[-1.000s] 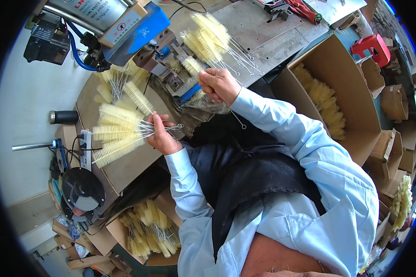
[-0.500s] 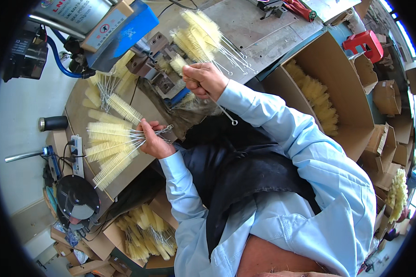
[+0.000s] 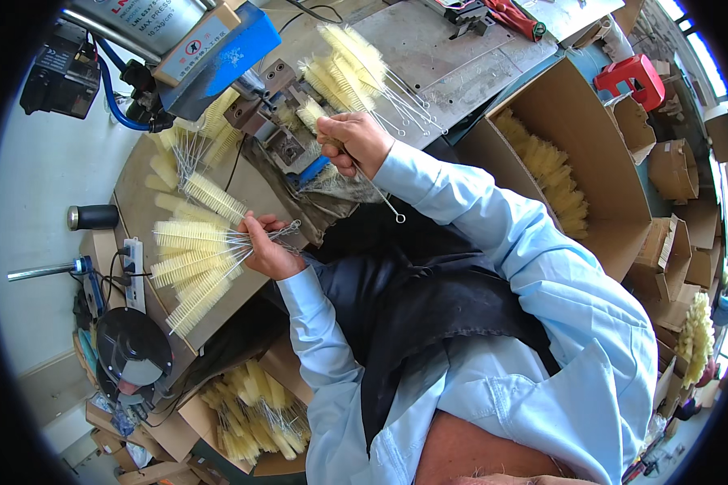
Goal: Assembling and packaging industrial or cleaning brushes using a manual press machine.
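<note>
My left hand (image 3: pixel 268 249) is closed round the twisted-wire handles of a bunch of bottle brushes (image 3: pixel 192 246), their pale yellow bristles fanned out to the left. Closed on a single bottle brush (image 3: pixel 310 113), my right hand (image 3: pixel 357 144) has its bristles showing past the fingers and its looped wire end hanging below. That brush's bristles are close to the metal clamp blocks (image 3: pixel 285 145) of a press. Just beyond the right hand, a pile of bottle brushes (image 3: pixel 349 69) lies on the metal table, loops toward me. More brushes (image 3: pixel 190 145) lie beside the press on the left.
The press's blue block (image 3: pixel 210 65) and cylinder (image 3: pixel 141 24) stand at the upper left. Cardboard boxes of brushes stand at right (image 3: pixel 615 162) and lower left (image 3: pixel 287 364). A black disc-shaped device (image 3: pixel 133 347), a power strip (image 3: pixel 134 275) and a red stool (image 3: pixel 631 81) surround the workplace.
My right hand has shifted very slightly left, and the looped end of its brush has swung a little left. The left hand keeps its bunch in nearly the same place.
</note>
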`<state>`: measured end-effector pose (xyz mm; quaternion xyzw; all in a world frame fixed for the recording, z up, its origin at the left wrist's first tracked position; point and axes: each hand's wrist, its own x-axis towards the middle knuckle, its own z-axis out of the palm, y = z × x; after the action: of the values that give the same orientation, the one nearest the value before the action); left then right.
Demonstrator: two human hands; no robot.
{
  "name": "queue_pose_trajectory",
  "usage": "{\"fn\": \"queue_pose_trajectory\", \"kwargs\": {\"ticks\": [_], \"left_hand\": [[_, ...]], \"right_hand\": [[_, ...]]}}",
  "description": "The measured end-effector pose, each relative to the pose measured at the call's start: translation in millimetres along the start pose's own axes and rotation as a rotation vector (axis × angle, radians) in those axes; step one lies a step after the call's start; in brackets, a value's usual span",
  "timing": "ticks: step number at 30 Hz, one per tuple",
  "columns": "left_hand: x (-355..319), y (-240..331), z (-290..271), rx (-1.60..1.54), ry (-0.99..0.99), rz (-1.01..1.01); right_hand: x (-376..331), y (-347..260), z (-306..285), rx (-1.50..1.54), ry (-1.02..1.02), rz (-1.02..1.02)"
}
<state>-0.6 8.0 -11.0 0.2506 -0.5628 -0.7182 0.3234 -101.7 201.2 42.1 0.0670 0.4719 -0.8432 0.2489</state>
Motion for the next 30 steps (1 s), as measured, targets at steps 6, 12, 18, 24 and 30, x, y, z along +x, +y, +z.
{"fn": "queue_pose_trajectory", "kwargs": {"ticks": [6, 12, 18, 24, 30], "left_hand": [[0, -2, -2, -0.038, -0.014, -0.009], [0, 3, -5, -0.054, 0.000, -0.048], [-6, 11, -3, -0.079, -0.018, -0.120], [-21, 18, 12, -0.202, 0.035, -0.201], [-27, 20, 9, -0.164, 0.022, -0.190]], "right_hand": [[5, 3, -6, -0.073, -0.017, -0.009], [-3, 2, -14, -0.221, 0.044, -0.084], [13, -18, -42, -0.703, 0.248, -0.392], [61, -58, -66, -1.089, 0.463, -0.496], [63, -64, -50, -1.305, 0.567, -0.649]]}}
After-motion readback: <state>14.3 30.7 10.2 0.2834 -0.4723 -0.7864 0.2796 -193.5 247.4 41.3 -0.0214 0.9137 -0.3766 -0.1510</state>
